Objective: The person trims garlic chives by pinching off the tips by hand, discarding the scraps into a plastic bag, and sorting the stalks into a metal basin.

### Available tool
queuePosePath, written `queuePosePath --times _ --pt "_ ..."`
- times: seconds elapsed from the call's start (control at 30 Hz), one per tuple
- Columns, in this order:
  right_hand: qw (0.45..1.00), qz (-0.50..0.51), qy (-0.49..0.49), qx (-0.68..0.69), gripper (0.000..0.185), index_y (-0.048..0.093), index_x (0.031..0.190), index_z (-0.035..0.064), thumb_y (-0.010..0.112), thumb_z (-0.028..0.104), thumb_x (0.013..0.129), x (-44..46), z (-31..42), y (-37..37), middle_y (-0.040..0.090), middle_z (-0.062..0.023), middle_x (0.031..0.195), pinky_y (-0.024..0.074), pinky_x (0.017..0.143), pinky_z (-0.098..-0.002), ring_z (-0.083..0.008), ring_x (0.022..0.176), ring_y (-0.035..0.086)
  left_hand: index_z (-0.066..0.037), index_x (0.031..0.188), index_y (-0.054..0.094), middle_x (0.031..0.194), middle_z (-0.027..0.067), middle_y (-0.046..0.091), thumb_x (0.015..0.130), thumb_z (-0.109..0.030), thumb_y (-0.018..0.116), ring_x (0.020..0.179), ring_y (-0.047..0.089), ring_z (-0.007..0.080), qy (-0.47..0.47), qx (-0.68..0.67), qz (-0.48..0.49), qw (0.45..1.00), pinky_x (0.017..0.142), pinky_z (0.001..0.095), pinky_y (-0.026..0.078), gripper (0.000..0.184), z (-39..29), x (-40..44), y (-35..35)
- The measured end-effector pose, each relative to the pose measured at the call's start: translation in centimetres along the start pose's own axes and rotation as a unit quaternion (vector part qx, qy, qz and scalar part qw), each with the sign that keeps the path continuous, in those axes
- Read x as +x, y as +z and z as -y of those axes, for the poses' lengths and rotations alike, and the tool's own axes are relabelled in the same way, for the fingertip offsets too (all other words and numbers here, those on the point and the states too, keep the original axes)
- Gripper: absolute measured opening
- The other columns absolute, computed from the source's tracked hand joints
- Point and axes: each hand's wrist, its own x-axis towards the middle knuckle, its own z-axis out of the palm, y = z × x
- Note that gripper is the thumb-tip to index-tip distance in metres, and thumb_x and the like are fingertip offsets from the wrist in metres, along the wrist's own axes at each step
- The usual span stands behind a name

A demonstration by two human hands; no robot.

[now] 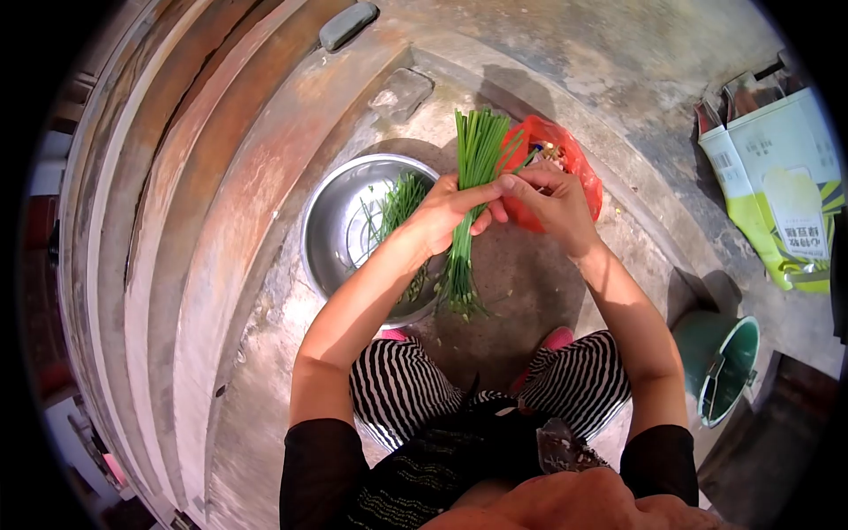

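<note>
My left hand [449, 212] is wrapped round a bunch of long green flowering chives [480, 146], held upright with the budded ends hanging down towards me. My right hand [553, 200] is closed in a pinch just right of the bunch, its thumb meeting my left thumb. A thin green chive stem [528, 160] shows at its fingertips. Below and left of the bunch stands a round steel basin [329, 231] with more chives [402, 201] lying in it. Behind my right hand sits a red plastic bag [590, 177], open, with scraps inside.
Concrete steps [212, 212] curve along the left. A flat stone [402, 94] and a grey block [348, 26] lie beyond the basin. At right are a green bucket [751, 340] and a white and green printed bag [777, 177]. My knees in striped trousers [402, 389] are close below.
</note>
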Motion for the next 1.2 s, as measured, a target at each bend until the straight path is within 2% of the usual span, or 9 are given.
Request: queuePosePath --times 0.33,0.53,0.63,0.77,0.87,1.0,1.07,1.13,1.2 --pt "0.977 -0.008 0.143 0.158 0.022 0.068 0.087 0.0038 0.065 0.026 0.086 2.9 2.1 4.5 0.055 0.0022 0.061 0.0328 0.046 -0.0206 -0.0045 0.051 0.044 0.003 0.102 0.058 0.079 0.0124 0.063 0.087 -0.018 0.061 0.059 0.058 0.0134 0.016 -0.06 -0.019 0.998 0.051 0.0241 0.045 0.026 -0.1 -0.9 -3.2" --pt "0.979 0.008 0.142 0.146 0.025 0.066 0.088 0.0042 0.061 0.028 0.089 3.8 1.3 7.4 0.053 0.0028 0.059 0.0342 0.047 -0.019 -0.0044 0.05 0.044 0.002 0.107 0.055 0.094 0.0169 0.062 0.09 -0.018 0.056 0.073 0.064 0.0202 0.013 -0.126 0.0 0.992 0.062 0.0285 0.052 0.026 -0.1 -2.1 -5.5" --pt "0.992 -0.005 0.062 0.114 0.025 0.065 0.09 0.0027 0.059 0.027 0.09 5.1 -1.2 9.3 0.054 0.0018 0.062 0.0382 0.046 -0.0193 -0.0054 0.049 0.045 0.003 0.104 0.055 0.102 0.021 0.061 0.09 -0.019 0.056 0.089 0.064 0.0288 0.035 -0.192 -0.044 0.98 0.079 0.0362 0.054 0.027 0.6 -3.0 -7.6" --pt "0.984 0.086 0.138 0.068 0.026 0.061 0.093 -0.0014 0.056 0.024 0.091 6.5 -4.8 10.9 0.054 -0.0014 0.068 0.0489 0.045 -0.0253 -0.008 0.055 0.05 0.006 0.1 0.054 0.086 0.0186 0.062 0.088 -0.012 0.057 0.077 0.065 0.0271 0.093 -0.111 -0.258 0.955 0.068 0.0349 0.055 0.022 0.6 -6.8 -13.5" --pt "0.982 0.079 0.17 0.017 0.026 0.06 0.092 -0.0029 0.056 0.023 0.091 6.7 -8.2 13.5 0.053 -0.0036 0.069 0.0506 0.047 -0.0267 -0.0098 0.056 0.051 0.002 0.093 0.059 0.063 0.0042 0.055 0.088 -0.018 0.06 0.058 0.056 0.0148 0.162 0.154 -0.446 0.867 0.052 0.0267 0.046 0.02 -2.1 -12.2 -18.3" --pt "0.955 0.174 0.221 -0.097 0.023 0.061 0.09 -0.001 0.057 0.022 0.09 7.0 -12.3 17.3 0.055 -0.0056 0.071 0.0533 0.049 -0.0291 -0.0123 0.057 0.054 -0.003 0.093 0.063 0.058 -0.0018 0.048 0.088 -0.024 0.062 0.05 0.044 0.0075 0.241 0.411 -0.608 0.635 0.047 0.0221 0.036 0.021 -5.9 -17.4 -21.0" --pt "0.951 0.167 0.257 -0.051 0.027 0.06 0.089 -0.0039 0.057 0.022 0.09 7.0 -14.6 18.9 0.056 -0.0079 0.069 0.0529 0.047 -0.0297 -0.0138 0.057 0.057 -0.001 0.092 0.063 0.056 -0.0026 0.046 0.088 -0.023 0.062 0.047 0.04 0.0059 0.248 0.369 -0.608 0.657 0.045 0.0217 0.033 0.022 -7.5 -18.4 -19.4" --pt "0.949 0.154 0.27 -0.057 0.039 0.061 0.086 -0.0066 0.061 0.033 0.087 7.0 -15.0 19.5 0.061 -0.0134 0.064 0.0526 0.051 -0.0319 -0.0186 0.063 0.064 0.001 0.095 0.061 0.055 -0.0031 0.043 0.087 -0.02 0.063 0.045 0.036 0.0055 0.228 0.169 -0.458 0.842 0.044 0.022 0.03 0.023 -8.2 -18.0 -17.3" --pt "0.904 0.255 0.214 -0.268 0.047 0.062 0.082 -0.0059 0.062 0.041 0.084 7.9 -14.3 18.6 0.064 -0.0153 0.067 0.0521 0.057 -0.0335 -0.0211 0.066 0.065 0.004 0.101 0.054 0.055 -0.0045 0.037 0.088 -0.017 0.061 0.044 0.034 0.0042 0.2 0.027 -0.35 0.915 0.041 0.0199 0.026 0.025 -7.2 -16.2 -16.2"
